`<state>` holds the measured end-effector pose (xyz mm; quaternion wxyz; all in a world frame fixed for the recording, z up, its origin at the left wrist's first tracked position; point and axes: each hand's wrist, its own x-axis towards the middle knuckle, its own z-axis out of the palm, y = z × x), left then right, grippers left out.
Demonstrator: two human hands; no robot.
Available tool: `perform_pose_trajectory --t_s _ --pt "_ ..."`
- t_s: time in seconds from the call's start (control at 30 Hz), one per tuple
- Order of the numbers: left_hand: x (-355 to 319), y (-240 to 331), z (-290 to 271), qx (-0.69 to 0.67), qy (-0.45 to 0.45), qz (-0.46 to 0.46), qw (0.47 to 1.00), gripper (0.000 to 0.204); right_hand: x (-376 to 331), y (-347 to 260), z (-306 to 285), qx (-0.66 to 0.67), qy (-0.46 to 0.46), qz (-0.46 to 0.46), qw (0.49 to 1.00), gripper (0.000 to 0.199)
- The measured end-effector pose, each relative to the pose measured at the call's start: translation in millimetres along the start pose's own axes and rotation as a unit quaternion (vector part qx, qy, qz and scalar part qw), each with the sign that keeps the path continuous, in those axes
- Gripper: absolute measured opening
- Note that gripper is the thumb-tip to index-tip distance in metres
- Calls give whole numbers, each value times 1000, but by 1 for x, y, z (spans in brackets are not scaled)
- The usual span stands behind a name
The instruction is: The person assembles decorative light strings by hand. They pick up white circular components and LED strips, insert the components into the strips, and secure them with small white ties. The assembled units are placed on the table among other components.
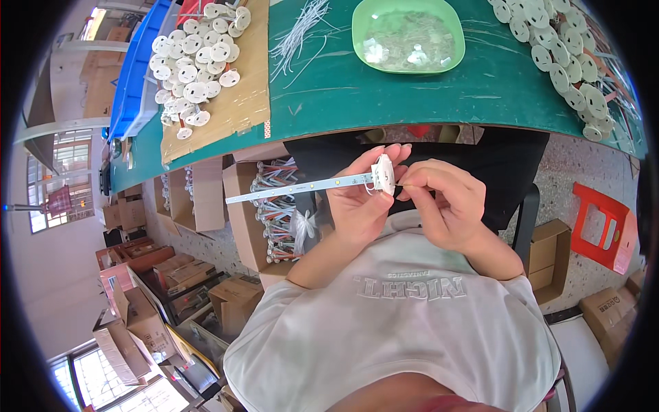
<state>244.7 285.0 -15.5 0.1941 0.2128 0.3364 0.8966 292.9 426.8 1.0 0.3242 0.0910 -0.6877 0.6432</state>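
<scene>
While a long narrow white strip board [302, 187] with small yellow spots along it is held out toward 9 o'clock, its near end is seated against a small round white plastic disc [384, 174], and both are pinched together in the left hand [362, 199], fingers closed on the disc and strip end. The right hand [443, 200] is brought in from 3 o'clock, thumb and forefinger pressed together at the disc's edge on something too small to make out, possibly a thin wire. Assembly is held in mid-air over the lap, just below the edge of the green-topped workbench [412, 89]. At 12 o'clock a light green plastic bowl [408, 34] of small clear parts is seen; loose white wires [298, 38] lie beside it at 11. A heap of matching white discs [195, 65] sits on a brown cardboard sheet [240, 103] at 10 o'clock, more discs [563, 58] at 2. Open cardboard box [264, 206] of bundled strips is placed under the bench at 9. Risk judged: the long free end is unsupported, so the strip could be levered out of the disc or bent if the pinch slips; the tiny held piece could be dropped to the floor and lost.
</scene>
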Motion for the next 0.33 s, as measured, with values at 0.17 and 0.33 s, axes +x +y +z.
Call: perform_pose_trajectory --t_s 0.17,0.33 --pt "-2 -4 -1 -2 -12 2 1000 59 0 0 -2 -15 -14 -9 1000 13" --pt "-3 -3 -10 87 -21 19 996 63 7 -1 -8 -107 -39 -79 990 15"
